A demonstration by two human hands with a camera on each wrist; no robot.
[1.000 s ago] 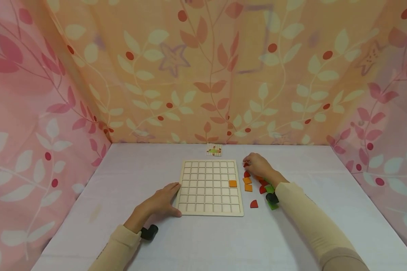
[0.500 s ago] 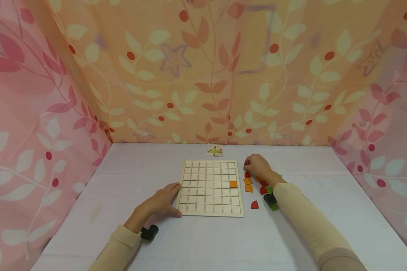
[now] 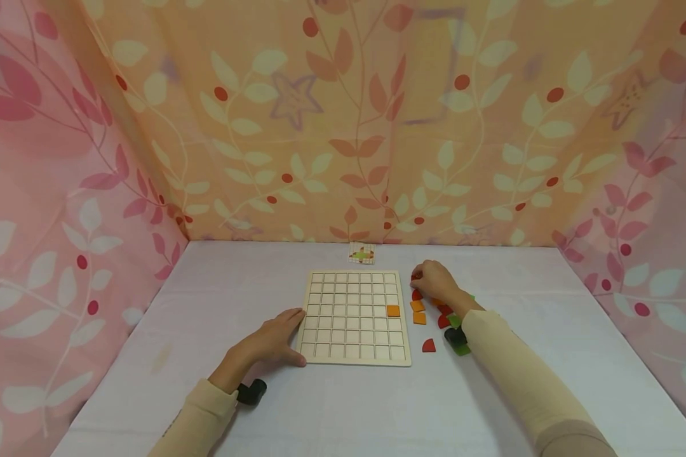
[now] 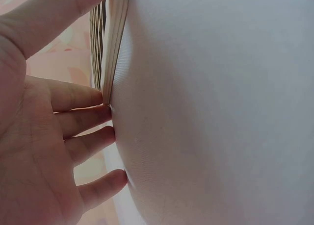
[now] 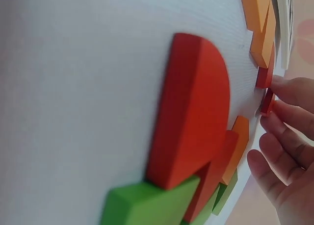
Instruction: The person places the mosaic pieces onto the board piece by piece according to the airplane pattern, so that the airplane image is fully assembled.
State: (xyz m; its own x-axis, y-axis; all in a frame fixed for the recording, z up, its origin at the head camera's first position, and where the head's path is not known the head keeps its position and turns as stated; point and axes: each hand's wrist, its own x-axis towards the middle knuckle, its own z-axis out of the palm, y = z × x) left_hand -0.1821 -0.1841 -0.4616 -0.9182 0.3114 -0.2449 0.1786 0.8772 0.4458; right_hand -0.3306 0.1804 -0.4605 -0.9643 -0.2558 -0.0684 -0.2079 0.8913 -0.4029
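Note:
My left hand lies at the left edge of a pale wooden grid board. Its fingers are spread, and in the left wrist view the fingertips touch the table and the board's rim. One orange square tile sits in a cell near the board's right side. Beyond the right edge, my right hand reaches down over loose pieces. In the right wrist view its thumb and fingers pinch a small red piece at the tabletop, partly hidden by the fingers.
Several loose pieces lie right of the board: orange tiles, a red quarter-circle and green pieces, some under the right forearm. A small pattern card lies behind the board. Flowered cloth walls surround the white table.
The right hand stays over the same red piece, its fingers shifting only slightly. The left hand and the board keep their places.

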